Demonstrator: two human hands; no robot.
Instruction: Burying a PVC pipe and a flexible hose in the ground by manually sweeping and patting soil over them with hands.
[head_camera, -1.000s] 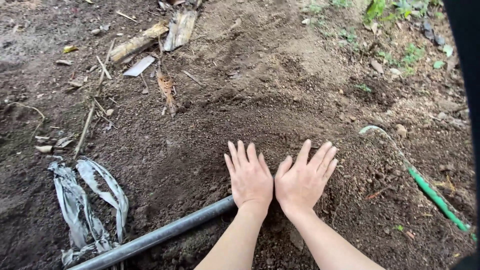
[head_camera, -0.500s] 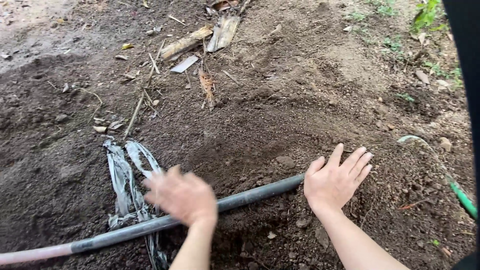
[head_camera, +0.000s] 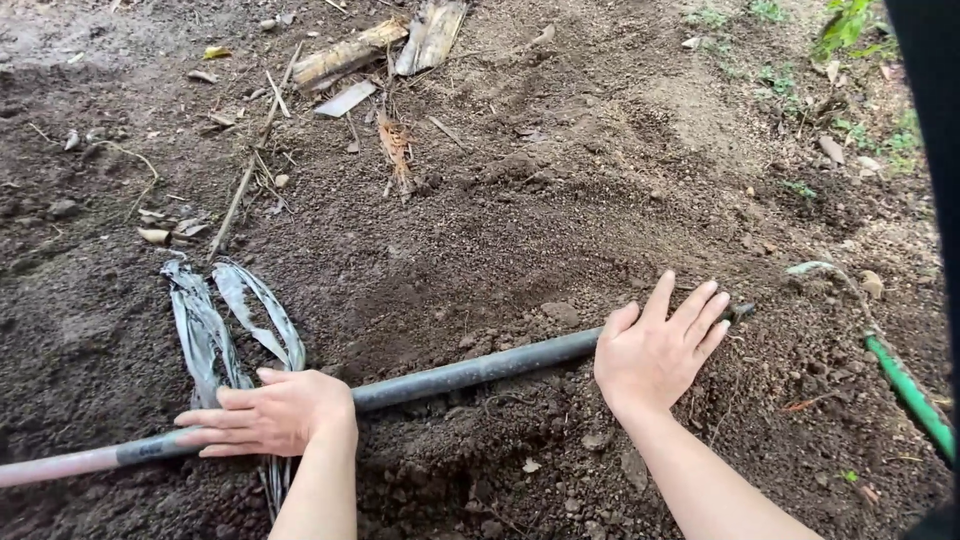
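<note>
A long dark grey pipe (head_camera: 480, 370) lies slanted across loose dark soil (head_camera: 560, 230), its left end pale pink. My left hand (head_camera: 270, 412) rests flat on top of the pipe near that end, fingers straight and pointing left, not curled around it. My right hand (head_camera: 660, 345) lies palm down over the pipe's far end, fingers spread on the pipe and soil. The pipe is partly sunk in the soil between my hands.
Grey plastic strips (head_camera: 210, 320) lie under the pipe by my left hand. A green hose (head_camera: 910, 395) runs along the right edge. Wood pieces (head_camera: 350, 55), a thin stick (head_camera: 245, 185) and a dry leaf (head_camera: 395, 145) lie at the back. Weeds (head_camera: 850, 20) grow at top right.
My left hand has left my right hand's side, swung left and settled on the pipe over the plastic strips. My right hand now lies on the pipe's far end.
</note>
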